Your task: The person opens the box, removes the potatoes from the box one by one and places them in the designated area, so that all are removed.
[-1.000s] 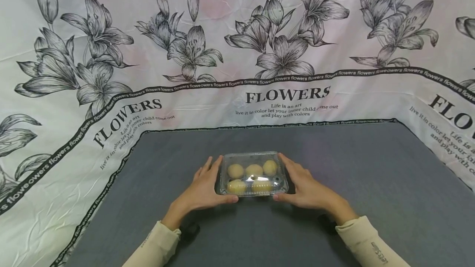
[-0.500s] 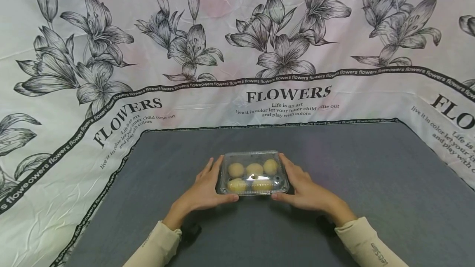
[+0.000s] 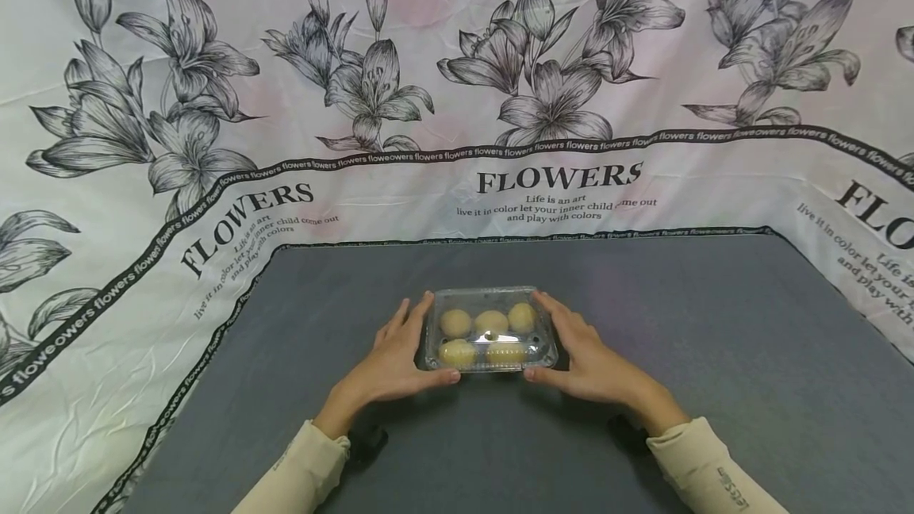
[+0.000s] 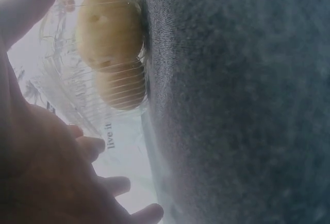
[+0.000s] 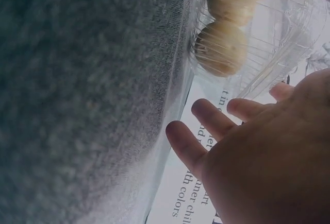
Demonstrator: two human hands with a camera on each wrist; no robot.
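Note:
A clear plastic clamshell container (image 3: 474, 301) sits on the grey table, its lid down. Through it show several round, yellowish, potato-like pieces (image 3: 455, 323) in two rows. My left hand (image 3: 389, 363) holds its left end, thumb along the near edge and index finger at the far corner. At the right end my right hand (image 3: 589, 362) grips likewise, thumb on the near edge. In the left wrist view, ribbed plastic covers the pieces (image 4: 109, 31), and the other fingers (image 4: 114, 184) spread loosely beside it. The right wrist view shows the container's ribbed wall (image 5: 263, 62) close to the fingertips.
The grey tabletop (image 3: 685, 316) extends around the container on all sides. Behind and beside it hangs a white cloth (image 3: 400, 205) printed with lilies and the word FLOWERS. Dark objects (image 3: 367, 444) sit under both wrists by the cream sleeves.
The whole head view has shifted very slightly. Both hands keep their places at the ends of the container, which stays where it was on the table.

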